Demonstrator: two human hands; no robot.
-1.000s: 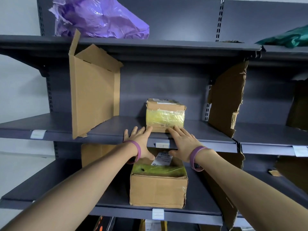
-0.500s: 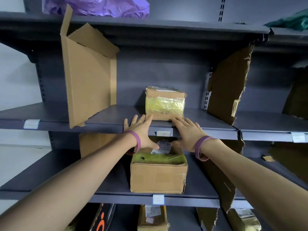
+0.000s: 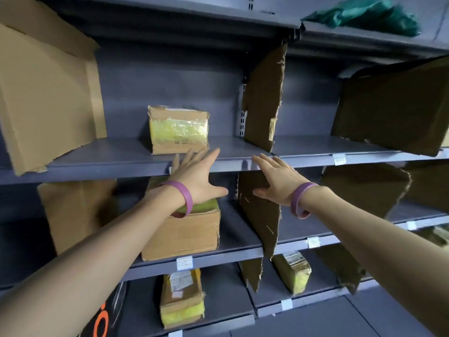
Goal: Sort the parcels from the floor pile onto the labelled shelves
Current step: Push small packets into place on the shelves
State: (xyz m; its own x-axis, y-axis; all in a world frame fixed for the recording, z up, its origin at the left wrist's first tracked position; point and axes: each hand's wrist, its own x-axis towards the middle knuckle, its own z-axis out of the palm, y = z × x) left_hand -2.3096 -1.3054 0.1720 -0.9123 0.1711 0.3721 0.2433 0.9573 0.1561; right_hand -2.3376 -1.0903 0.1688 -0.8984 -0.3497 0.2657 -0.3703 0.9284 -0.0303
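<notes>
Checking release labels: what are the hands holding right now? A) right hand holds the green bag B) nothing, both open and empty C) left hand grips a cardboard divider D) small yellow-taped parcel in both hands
B: the left hand and right hand are both spread open and empty, while the small yellow-taped parcel sits on the shelf beyond the fingers.

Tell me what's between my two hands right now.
Head view: no parcel between left hand and right hand; only the shelf's front edge and a cardboard divider below show there.

Matt grey metal shelves (image 3: 109, 161), rough torn cardboard dividers (image 3: 263, 93), glossy yellow tape wrapped the cardboard parcel (image 3: 178, 130), smooth purple rubbery wristbands (image 3: 185, 198).
</notes>
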